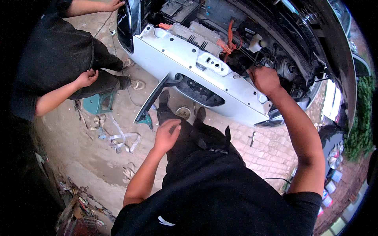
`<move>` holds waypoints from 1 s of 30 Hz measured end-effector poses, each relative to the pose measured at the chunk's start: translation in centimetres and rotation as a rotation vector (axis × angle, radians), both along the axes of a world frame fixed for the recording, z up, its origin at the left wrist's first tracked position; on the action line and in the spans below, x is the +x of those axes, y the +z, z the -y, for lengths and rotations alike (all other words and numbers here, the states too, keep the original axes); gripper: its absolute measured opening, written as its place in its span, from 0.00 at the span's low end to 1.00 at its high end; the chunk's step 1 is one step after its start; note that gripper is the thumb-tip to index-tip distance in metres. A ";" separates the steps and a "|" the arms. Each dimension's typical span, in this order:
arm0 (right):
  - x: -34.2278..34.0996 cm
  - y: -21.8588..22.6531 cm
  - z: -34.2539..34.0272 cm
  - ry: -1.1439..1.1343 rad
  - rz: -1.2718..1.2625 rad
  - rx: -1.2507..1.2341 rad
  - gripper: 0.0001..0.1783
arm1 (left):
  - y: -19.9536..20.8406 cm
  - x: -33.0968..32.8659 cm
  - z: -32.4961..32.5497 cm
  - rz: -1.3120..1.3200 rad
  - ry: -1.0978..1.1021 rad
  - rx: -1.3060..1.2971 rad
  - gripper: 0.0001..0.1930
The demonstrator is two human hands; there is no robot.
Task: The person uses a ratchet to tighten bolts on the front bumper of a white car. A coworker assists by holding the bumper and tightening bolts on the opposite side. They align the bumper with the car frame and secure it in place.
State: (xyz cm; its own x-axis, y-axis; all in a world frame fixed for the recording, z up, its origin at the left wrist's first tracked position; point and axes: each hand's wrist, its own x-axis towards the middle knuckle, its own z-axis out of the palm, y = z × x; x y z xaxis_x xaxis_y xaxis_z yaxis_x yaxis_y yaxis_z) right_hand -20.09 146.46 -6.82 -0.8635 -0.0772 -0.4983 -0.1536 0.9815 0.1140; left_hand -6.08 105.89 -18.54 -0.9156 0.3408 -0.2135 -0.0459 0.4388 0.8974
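Observation:
My right hand (264, 80) is closed in a fist over the front edge of an open engine bay. A slim metal tool (239, 76) sticks out of it to the left, above the white front bumper (169, 59); its kind cannot be made out. My left hand (167, 135) hangs in front of my thigh, its fingers loosely stretched and holding nothing. Within the bay, close to my right fist, are a white reservoir (256, 43) and orange cables (230, 33). A black-lined panel (151, 98) juts out from the bumper's opening toward my legs.
A co-worker in dark clothes (67, 59) stands at the left, one hand at the headlight (129, 23). Behind them is a green stool (98, 103), near a tangled white strap (124, 137). A round container (183, 113) sits between my feet. The raised hood (334, 47) overhangs the right side.

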 end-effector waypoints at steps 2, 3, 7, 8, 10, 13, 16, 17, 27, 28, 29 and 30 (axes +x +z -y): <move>0.1 -0.5 -0.5 0.043 -0.112 -0.070 0.13 | -0.1 -0.1 0.0 0.012 0.004 0.019 0.11; 0.9 -1.8 -1.5 0.135 -0.249 -0.178 0.13 | -0.1 -0.1 0.0 0.021 0.003 0.026 0.12; 0.2 -1.2 -0.6 0.048 -0.077 -0.033 0.11 | -0.5 0.0 -0.1 0.026 0.020 0.023 0.11; -0.1 -0.8 -0.4 0.009 -0.041 -0.013 0.11 | -0.5 0.1 -0.2 0.027 0.019 0.019 0.11; -0.4 -0.1 -0.5 -0.078 0.034 0.028 0.11 | -0.4 0.0 -0.6 0.025 0.012 0.021 0.11; 0.8 -0.7 -1.0 0.174 -0.212 -0.184 0.13 | -0.2 -0.2 -1.2 0.023 -0.003 0.037 0.11; -0.5 -1.1 -0.9 -0.084 -0.021 -0.060 0.15 | -0.3 -0.2 -1.8 0.047 -0.014 0.045 0.11; -0.8 -0.9 -0.8 -0.221 0.043 -0.031 0.15 | -0.5 -0.2 -2.1 0.057 -0.022 0.043 0.11; -0.8 0.0 -1.1 -0.128 -0.002 -0.002 0.23 | 0.0 -1.4 -3.2 0.057 -0.094 0.001 0.10; -0.6 -0.1 -1.2 -0.072 -0.021 -0.026 0.24 | 0.0 -1.5 -3.1 0.050 -0.093 -0.001 0.10; -0.2 -0.2 -1.2 -0.016 -0.041 -0.048 0.24 | -0.1 -1.6 -3.0 0.044 -0.092 -0.002 0.10; 0.0 -0.2 -1.2 0.040 -0.061 -0.071 0.25 | -0.2 -1.6 -2.9 0.038 -0.091 -0.002 0.11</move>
